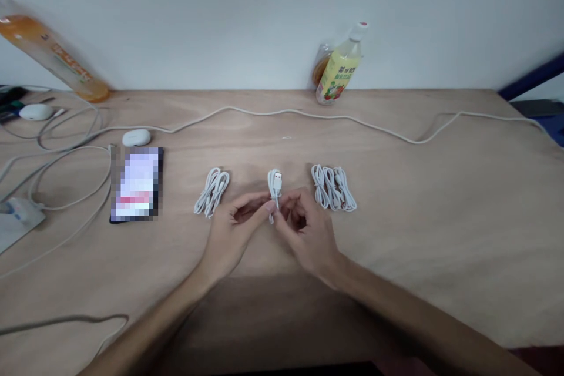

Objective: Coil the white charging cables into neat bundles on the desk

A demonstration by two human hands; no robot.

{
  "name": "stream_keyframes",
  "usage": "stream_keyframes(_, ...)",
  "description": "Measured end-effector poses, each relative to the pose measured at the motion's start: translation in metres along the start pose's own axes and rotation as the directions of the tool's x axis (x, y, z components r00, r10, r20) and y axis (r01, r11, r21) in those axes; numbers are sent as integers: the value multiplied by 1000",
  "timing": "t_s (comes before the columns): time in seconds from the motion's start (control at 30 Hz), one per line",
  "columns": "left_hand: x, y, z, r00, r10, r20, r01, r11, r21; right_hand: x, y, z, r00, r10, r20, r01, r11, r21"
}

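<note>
Between my two hands is a folded white USB cable (275, 183), its metal plug at the upper end facing me. My left hand (235, 226) pinches the bundle's lower middle from the left, thumb against it. From the other side, my right hand (308, 229) has thumb and fingers closed on the same spot. The lower end of the bundle is partly hidden by my fingers. Beyond my left hand lie bundled white cables (212, 192) on the wooden table. Several more bundled cables (333, 188) lie side by side just past my right hand.
A phone (136, 185) and a white earbud case (136, 138) are on the left, among loose cords (66, 147) and a power strip (20, 223). A long white cord (264, 113) crosses the table. A yellow-labelled bottle (339, 64) and an orange bottle (57, 59) lean against the wall.
</note>
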State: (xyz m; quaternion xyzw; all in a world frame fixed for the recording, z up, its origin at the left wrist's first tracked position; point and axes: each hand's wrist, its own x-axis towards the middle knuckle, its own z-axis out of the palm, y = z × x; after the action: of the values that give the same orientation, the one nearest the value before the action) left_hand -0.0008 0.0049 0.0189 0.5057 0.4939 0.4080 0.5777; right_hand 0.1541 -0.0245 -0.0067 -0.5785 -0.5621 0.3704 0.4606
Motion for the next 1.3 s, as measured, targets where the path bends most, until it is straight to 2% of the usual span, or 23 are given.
stream_keyframes(0.1,-1,-1,2,999,-26,32,27,999,-43,0,-2,-4,997,-56,51,58,998,-26)
stream_keyframes(0.3,0,-5,-3,995,-95,7,95,992,-80,-1,-3,-9,981,-162,108,167,985,-34)
stream_keyframes(0.67,2,-10,-3,980,-168,109,190,948,-253,3,6,-2,999,23,37,-29,987,161)
stream_keyframes(0.93,2,-11,-3,987,-141,77,155,960,-233,7,7,-2,999,25,38,-32,979,202)
stream_keyframes(1.3,1,-12,-3,1000,-18,16,20,990,-143,10,11,-3,998,-26,49,14,972,233)
